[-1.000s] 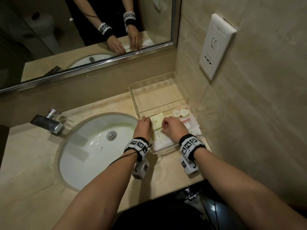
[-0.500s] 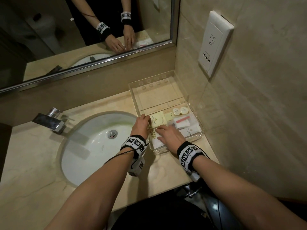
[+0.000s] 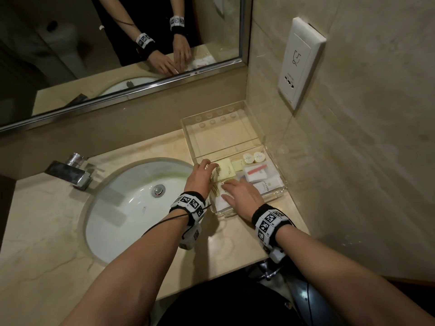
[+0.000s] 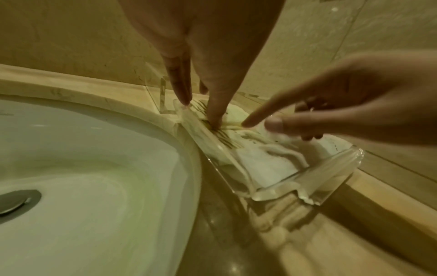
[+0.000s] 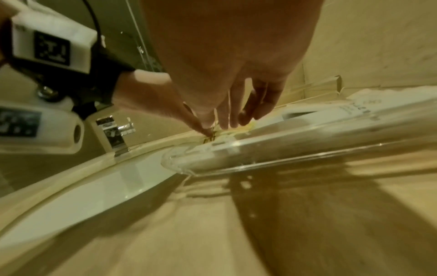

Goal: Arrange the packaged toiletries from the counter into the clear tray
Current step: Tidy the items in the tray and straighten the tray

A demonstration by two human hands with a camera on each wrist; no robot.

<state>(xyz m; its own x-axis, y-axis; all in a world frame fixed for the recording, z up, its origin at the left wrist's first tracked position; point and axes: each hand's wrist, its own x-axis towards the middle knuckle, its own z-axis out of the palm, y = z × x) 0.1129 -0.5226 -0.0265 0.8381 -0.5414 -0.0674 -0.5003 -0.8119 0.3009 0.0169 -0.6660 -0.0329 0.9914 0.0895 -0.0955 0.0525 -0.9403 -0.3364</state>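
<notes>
While the head view hid fingertips, the left wrist showed left hand (image 4: 203, 46) and right hand (image 4: 354, 104), fingers straight, pressing packets (image 4: 260, 158) in the clear tray (image 4: 331, 173).

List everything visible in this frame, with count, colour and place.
tray: 1, clear, counter corner by wall
round caps: 2, white, tray's divider side
yellow packets: 2, pale yellow, tray's sink side
white packets: several, white, one with pink strip, tray's wall side
sink: 1, white, left
tap: 1, chrome, behind sink
mirror: 1, back wall
socket: 1, white, right wall
left hand: fingers straight, pressing packets
right hand: fingers flat on packets
</notes>
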